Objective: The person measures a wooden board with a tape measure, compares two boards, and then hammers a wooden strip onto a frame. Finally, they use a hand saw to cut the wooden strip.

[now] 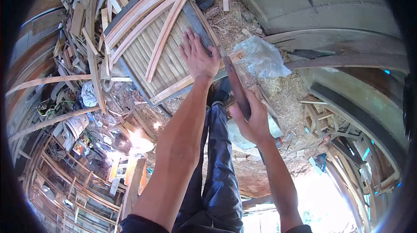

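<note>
My left hand (200,57) lies flat with its fingers spread on a slatted wooden panel (163,37) set in a dark frame. In my right hand (254,118) is a wooden-handled tool, apparently a hammer (236,83), its handle slanting up toward the panel's right corner. The far end of the tool is close to my left wrist, and its head is hard to make out. Beyond my left fingers, a loose curved wooden strip (167,35) rests diagonally across the slats. More curved strips (141,14) lie along the panel's upper left side.
Scrap wood (84,11) is heaped at the upper left. A clear plastic bag (263,55) sits right of the panel, near long curved boards (334,37). Wood shavings (286,103) cover the ground. Wooden frames (74,181) stand at the lower left.
</note>
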A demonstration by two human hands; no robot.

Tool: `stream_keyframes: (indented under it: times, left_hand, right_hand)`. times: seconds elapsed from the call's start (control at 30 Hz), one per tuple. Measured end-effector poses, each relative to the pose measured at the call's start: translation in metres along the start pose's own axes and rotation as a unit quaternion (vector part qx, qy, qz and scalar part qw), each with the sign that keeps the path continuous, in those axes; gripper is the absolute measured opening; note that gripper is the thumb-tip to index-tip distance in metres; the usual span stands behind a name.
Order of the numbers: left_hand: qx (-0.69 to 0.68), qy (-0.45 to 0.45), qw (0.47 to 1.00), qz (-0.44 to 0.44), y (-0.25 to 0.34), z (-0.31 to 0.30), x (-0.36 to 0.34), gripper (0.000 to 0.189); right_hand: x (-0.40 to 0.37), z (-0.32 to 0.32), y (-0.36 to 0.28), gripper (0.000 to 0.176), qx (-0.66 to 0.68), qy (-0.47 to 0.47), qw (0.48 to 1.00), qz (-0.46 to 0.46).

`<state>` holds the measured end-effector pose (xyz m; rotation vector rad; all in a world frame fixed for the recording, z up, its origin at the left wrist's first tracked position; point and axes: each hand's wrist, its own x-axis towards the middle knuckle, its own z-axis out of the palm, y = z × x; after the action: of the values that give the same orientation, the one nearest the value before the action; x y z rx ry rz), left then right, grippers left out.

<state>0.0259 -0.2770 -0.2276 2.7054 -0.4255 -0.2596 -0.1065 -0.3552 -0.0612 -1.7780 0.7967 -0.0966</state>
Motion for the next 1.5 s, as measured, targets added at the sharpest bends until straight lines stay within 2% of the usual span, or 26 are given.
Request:
stream_keyframes:
  times: [0.07,0.1,0.17,0.2,0.23,0.3,0.43,0.63,0.97,1.0,1.07,1.17,1.23,1.27,1.33,1.4,1.5]
  left_hand:
    - [0.0,-0.001,1.0,-0.002,0.001,0.002,0.0,0.059]
    - [0.001,0.0,1.0,0.001,0.001,0.002,0.001,0.06]
    - [0.005,0.005,1.0,0.001,-0.001,0.001,0.002,0.06]
    - [0.01,-0.003,1.0,0.005,-0.002,-0.001,0.001,0.061]
    - [0.014,-0.014,1.0,0.006,-0.001,-0.001,0.0,0.061]
    - [0.018,-0.017,1.0,-0.001,0.002,-0.002,0.001,0.061]
    - [0.017,-0.017,1.0,-0.002,0.0,-0.003,0.002,0.061]
    - [0.018,-0.016,1.0,0.001,0.0,-0.003,0.002,0.061]
    - [-0.009,0.007,1.0,0.006,-0.001,-0.001,0.004,0.062]
    - [-0.01,0.003,1.0,0.008,0.0,-0.002,0.003,0.062]
    - [0.006,-0.019,1.0,0.0,0.0,-0.004,0.004,0.063]
    - [0.008,-0.034,0.999,-0.013,0.0,-0.006,0.006,0.066]
    - [0.005,-0.036,0.999,-0.017,-0.001,-0.005,0.001,0.067]
    - [0.006,-0.034,0.999,-0.014,-0.001,-0.004,0.003,0.067]
    - [-0.004,-0.026,1.0,-0.006,0.001,-0.003,0.015,0.068]
    - [-0.008,-0.038,0.999,-0.016,0.001,-0.009,-0.002,0.069]
    - [0.008,-0.045,0.999,-0.01,-0.003,-0.016,0.0,0.07]
  right_hand:
    - [0.014,0.0,-0.014,0.024,0.002,-0.023,0.995,0.095]
    - [0.014,0.002,-0.01,0.024,-0.001,-0.025,0.995,0.093]
    - [0.005,0.012,0.003,0.031,-0.101,-0.071,0.981,0.15]
    - [0.005,0.016,-0.003,0.038,-0.063,-0.027,0.992,0.104]
    - [0.01,0.011,-0.008,0.038,-0.065,-0.032,0.992,0.104]
    - [0.021,-0.001,-0.02,0.042,-0.047,-0.047,0.976,0.208]
    - [0.032,0.005,-0.023,0.049,-0.049,-0.053,0.985,0.159]
    - [0.039,0.006,-0.024,0.054,-0.084,-0.054,0.979,0.178]
    - [0.028,0.015,-0.015,0.053,-0.069,-0.059,0.98,0.177]
    - [0.033,0.015,-0.022,0.053,-0.069,-0.056,0.98,0.18]
    - [0.05,0.015,-0.045,0.049,-0.118,-0.084,0.958,0.249]
    - [0.024,-0.005,-0.085,0.047,-0.124,-0.035,0.969,0.211]
    - [-0.001,-0.03,-0.117,0.047,-0.097,-0.057,0.948,0.299]
    - [0.001,-0.029,-0.116,0.047,-0.1,-0.052,0.948,0.298]
    - [0.004,-0.017,-0.097,0.048,-0.098,-0.029,0.967,0.231]
    - [0.037,0.007,-0.051,0.05,-0.123,-0.055,0.965,0.226]
    - [0.038,0.014,-0.053,0.046,-0.147,-0.054,0.961,0.23]
